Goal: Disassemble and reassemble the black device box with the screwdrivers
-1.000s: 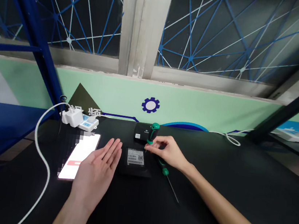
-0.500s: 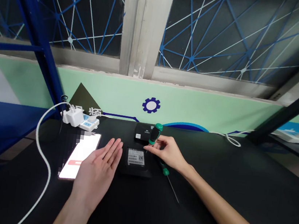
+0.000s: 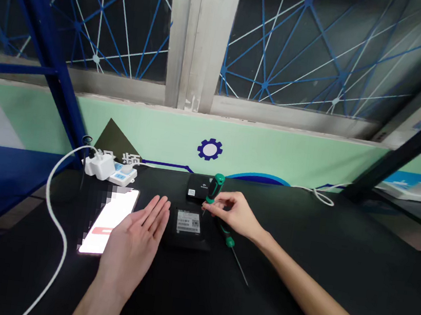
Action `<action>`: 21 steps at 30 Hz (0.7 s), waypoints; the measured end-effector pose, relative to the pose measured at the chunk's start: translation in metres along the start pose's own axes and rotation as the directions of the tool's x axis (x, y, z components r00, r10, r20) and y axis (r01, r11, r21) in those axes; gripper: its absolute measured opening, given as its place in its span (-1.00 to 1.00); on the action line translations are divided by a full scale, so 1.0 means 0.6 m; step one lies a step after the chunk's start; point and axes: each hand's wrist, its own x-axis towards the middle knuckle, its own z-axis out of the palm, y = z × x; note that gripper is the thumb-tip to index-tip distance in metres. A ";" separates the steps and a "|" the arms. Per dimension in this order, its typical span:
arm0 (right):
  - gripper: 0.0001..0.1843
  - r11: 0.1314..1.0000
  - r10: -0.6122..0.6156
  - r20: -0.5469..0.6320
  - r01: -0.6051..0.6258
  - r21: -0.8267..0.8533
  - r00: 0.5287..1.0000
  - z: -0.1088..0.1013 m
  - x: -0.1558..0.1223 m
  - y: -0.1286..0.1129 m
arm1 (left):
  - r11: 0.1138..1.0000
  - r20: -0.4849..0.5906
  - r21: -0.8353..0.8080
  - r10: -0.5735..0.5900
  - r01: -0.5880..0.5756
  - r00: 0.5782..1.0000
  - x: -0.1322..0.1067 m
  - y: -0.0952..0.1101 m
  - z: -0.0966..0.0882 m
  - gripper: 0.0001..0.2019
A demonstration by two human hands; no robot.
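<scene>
A green-and-black screwdriver (image 3: 215, 187) stands nearly upright, its shaft pinched by the fingers of my right hand (image 3: 234, 213). Its lower end is over the far right corner of a flat black drive (image 3: 188, 223) with a white label; whether the tip touches is too small to tell. Palm up with fingers stretched, my left hand (image 3: 135, 240) is empty, just left of the drive and overlapping a lit phone (image 3: 115, 215). A second green-handled screwdriver (image 3: 230, 242) lies on the table below my right hand, its shaft pointing toward me.
Behind the drive sits a black box (image 3: 197, 189) with a small white label. A power strip (image 3: 123, 174) with a white plug (image 3: 101, 165) is at the back left, and a white cable (image 3: 50, 198) curves down the left side. Another white cable (image 3: 320, 195) lies at the back right.
The view has shifted slightly, moving everything a little left. The held screwdriver's handle has turned a little and stands slightly straighter. My left hand keeps its pose.
</scene>
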 end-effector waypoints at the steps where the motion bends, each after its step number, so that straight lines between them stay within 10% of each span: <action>1: -0.54 1.000 0.001 -0.008 -0.001 0.001 1.000 0.001 0.000 0.000 | 1.000 0.001 -0.004 0.001 -0.001 1.000 0.000 0.000 0.000 -0.49; 21: -0.48 0.970 -0.029 -0.104 0.053 0.237 0.994 -0.011 0.001 -0.001 | 1.000 -0.046 -0.030 -0.009 0.007 0.999 -0.005 0.002 0.010 -0.53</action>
